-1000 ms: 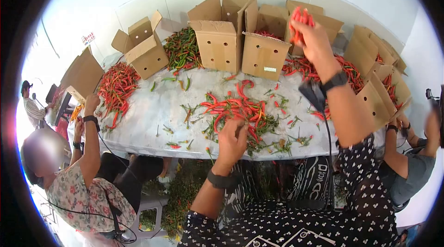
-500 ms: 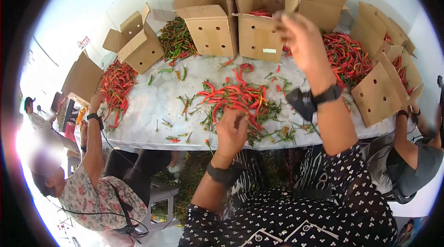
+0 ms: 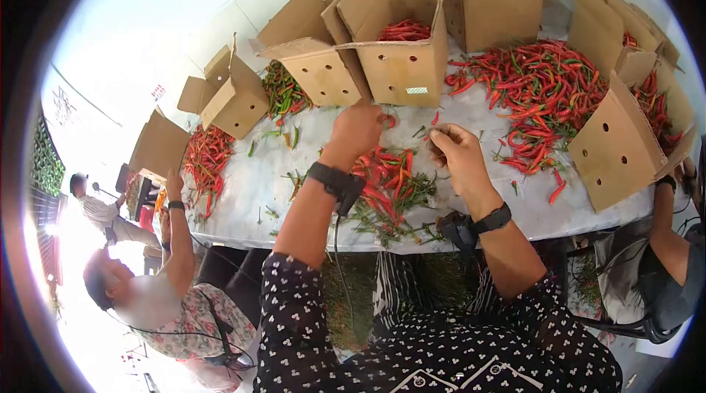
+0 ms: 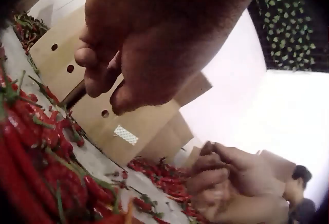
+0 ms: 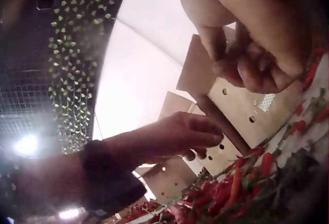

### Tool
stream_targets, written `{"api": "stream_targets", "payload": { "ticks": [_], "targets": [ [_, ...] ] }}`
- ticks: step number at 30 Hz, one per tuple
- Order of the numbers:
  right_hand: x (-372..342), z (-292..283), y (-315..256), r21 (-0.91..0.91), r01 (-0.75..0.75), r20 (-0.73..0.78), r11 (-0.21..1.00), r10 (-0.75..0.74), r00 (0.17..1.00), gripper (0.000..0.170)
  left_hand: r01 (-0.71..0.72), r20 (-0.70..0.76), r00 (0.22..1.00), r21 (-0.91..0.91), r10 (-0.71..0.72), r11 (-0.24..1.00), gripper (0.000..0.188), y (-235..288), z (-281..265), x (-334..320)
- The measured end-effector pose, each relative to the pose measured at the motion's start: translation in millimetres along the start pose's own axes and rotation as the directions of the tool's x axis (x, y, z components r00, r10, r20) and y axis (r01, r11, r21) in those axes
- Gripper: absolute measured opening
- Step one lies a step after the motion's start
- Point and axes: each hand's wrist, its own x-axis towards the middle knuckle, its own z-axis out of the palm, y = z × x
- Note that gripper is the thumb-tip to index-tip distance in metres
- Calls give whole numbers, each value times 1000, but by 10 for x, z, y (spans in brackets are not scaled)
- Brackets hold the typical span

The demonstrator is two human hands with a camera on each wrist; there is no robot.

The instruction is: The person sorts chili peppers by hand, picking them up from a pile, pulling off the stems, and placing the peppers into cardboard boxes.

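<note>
Clock centre: the small pile of red chili peppers (image 3: 382,186), on the table (image 3: 544,205) before the person.
Left hand: at eleven o'clock (image 3: 357,132), above the pile's far edge; fingers loosely bent, grip released, no pepper visible in it.
Right hand: at two o'clock (image 3: 457,154), fingers bent toward the thumb; I cannot tell if they pinch something.
Green stems: at three o'clock (image 3: 421,191), against the pile.
Labelled carton: at twelve o'clock (image 3: 401,80), red chilies inside.
Large chili heap: at two o'clock (image 3: 544,88), farther away.
</note>
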Motion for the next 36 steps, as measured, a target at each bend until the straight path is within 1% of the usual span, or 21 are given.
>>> {"api": "stream_targets", "payload": {
  "ticks": [2, 3, 5, 6, 8, 9, 11, 12, 14, 18, 20, 21, 22, 23, 24, 26, 27, 29, 33, 35, 36],
  "targets": [
    [44, -65, 24, 9, -18, -25, 1000, 18, 1000, 14, -12, 232, 973, 133, -19, 991, 11, -21, 139, 155],
    [61, -87, 35, 20, -15, -32, 1000, 16, 999, 14, -23, 239, 971, 138, -11, 990, 11, -17, 184, 186],
    [83, -117, 68, 14, -20, -29, 1000, 20, 999, 13, -30, 405, 911, 248, -75, 968, 16, -15, 265, 219],
    [93, -126, 81, 25, -18, -35, 1000, 18, 999, 13, -41, 411, 909, 253, -69, 967, 16, -22, 291, 222],
    [107, -139, 103, 11, -56, -8, 998, 56, 998, 12, 22, 350, 933, 183, -86, 983, 16, -48, 328, 205],
    [103, -137, 102, 21, -58, -13, 998, 58, 998, 12, 14, 358, 930, 187, -82, 982, 16, -49, 336, 183],
    [98, -126, 102, 18, -116, 0, 993, 116, 993, 12, 70, 272, 957, 130, -104, 989, 16, -61, 351, 119],
    [97, -124, 115, 23, -117, 0, 993, 117, 993, 12, 69, 275, 956, 134, -104, 989, 16, -77, 371, 94],
    [103, -128, 138, 25, -143, 20, 989, 143, 990, 13, -13, 255, 966, 211, -42, 977, 17, -102, 419, 78],
    [99, -150, 122, 24, -140, 20, 990, 139, 990, 13, -53, 266, 964, 213, -6, 976, 20, -4, 343, 136],
    [116, -177, 122, 12, -166, -2, 986, 166, 986, 14, -44, 214, 975, -35, 50, 998, 20, 64, 243, 186],
    [137, -202, 142, 17, -171, -7, 985, 171, 985, 14, -46, 223, 973, -37, 53, 998, 20, 167, 139, 183],
    [164, -231, 172, 109, -217, 31, 970, 215, 976, 15, 48, 254, 967, -207, 6, 977, 18, 305, -3, 147],
    [178, -248, 201, 198, -265, 74, 944, 255, 964, 16, 147, 293, 956, -366, -37, 919, 16, 408, -100, 104],
    [156, -225, 164, 200, -272, 73, 941, 263, 962, 16, 154, 300, 953, -366, -40, 918, 16, 466, -139, 62],
    [89, -144, 22, 287, -360, 51, 888, 361, 931, 17, -82, 231, 955, -393, 184, 916, 15, 550, -176, -15],
    [109, -163, 66, 289, -365, 51, 885, 366, 929, 17, -78, 236, 955, -394, 182, 916, 15, 573, -186, -43],
    [157, -214, 173, 264, -351, 137, 898, 325, 936, 16, -150, 247, 937, -351, 246, 924, 15, 617, -207, -75],
    [132, -215, 184, 294, -368, 142, 882, 341, 929, 11, -116, 204, 958, -363, 200, 925, 14, 606, -172, -134],
    [120, -216, 183, 341, -329, 143, 880, 298, 944, 12, -64, 98, 992, -159, 81, 985, 13, 499, -90, -152],
    [110, -208, 144, 341, -329, 143, 881, 297, 944, 12, -65, 97, 992, -159, 81, 985, 13, 484, -130, -131]
  ]
}}
